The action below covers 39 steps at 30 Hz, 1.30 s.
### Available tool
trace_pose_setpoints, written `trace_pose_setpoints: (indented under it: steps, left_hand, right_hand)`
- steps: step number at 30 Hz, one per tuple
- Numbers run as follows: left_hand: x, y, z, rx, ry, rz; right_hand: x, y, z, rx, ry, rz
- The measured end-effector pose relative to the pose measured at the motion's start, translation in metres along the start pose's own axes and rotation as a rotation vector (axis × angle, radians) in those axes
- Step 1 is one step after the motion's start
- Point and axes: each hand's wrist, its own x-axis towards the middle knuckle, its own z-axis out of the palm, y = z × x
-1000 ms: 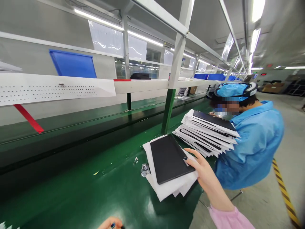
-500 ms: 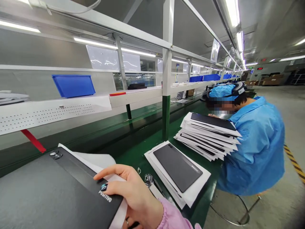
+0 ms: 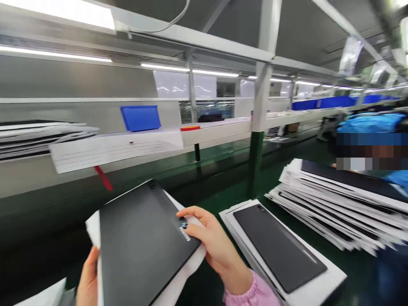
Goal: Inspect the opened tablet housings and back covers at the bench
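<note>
I hold a dark tablet (image 3: 140, 246) back side up, with a white foam sheet (image 3: 185, 278) under it, above the green bench. My right hand (image 3: 212, 246) grips its right edge, thumb on top beside the printed logo. My left hand (image 3: 87, 278) holds the lower left edge from beneath, fingers mostly hidden. A second dark tablet (image 3: 277, 246) lies on white foam sheets (image 3: 331, 278) on the bench to the right.
A tall stack of tablets interleaved with foam sheets (image 3: 344, 199) lies at right, beside a co-worker in a blue coat and cap (image 3: 372, 127). A blue bin (image 3: 140, 117) stands on the white shelf (image 3: 207, 131). A green post (image 3: 256, 161) rises from the green bench (image 3: 229, 191).
The view swung left and the held tablet now sits lower and more central. My left hand has come into view on its left edge. One second ago my right hand rested on the lying tablet.
</note>
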Motion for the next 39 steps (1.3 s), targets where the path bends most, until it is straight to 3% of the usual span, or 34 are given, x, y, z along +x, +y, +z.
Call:
trace_pose_setpoints:
  steps: [3,6,11,20,28,39]
  left_hand:
    - [-0.005,0.009,0.017,-0.206,0.055,-0.007]
    - [-0.009,0.017,0.034,-0.325,0.218,-0.049]
    - [-0.015,0.025,0.031,-0.362,0.311,-0.021]
    - [-0.02,0.026,0.019,-0.325,0.231,0.021]
    - [-0.014,0.028,0.018,-0.332,0.041,-0.004]
    - [-0.009,0.028,0.02,-0.319,0.031,-0.062]
  right_hand:
    - [0.005,0.004,-0.006,-0.026,-0.008,0.018]
    - [0.011,0.01,-0.01,-0.072,-0.011,0.065]
    - [0.018,0.015,-0.013,-0.127,-0.083,0.159]
    - [0.049,0.032,-0.011,-0.149,-0.299,0.296]
    - [0.054,0.041,-0.014,-0.078,-0.222,0.378]
    - [0.055,0.045,-0.011,-0.036,-0.27,0.432]
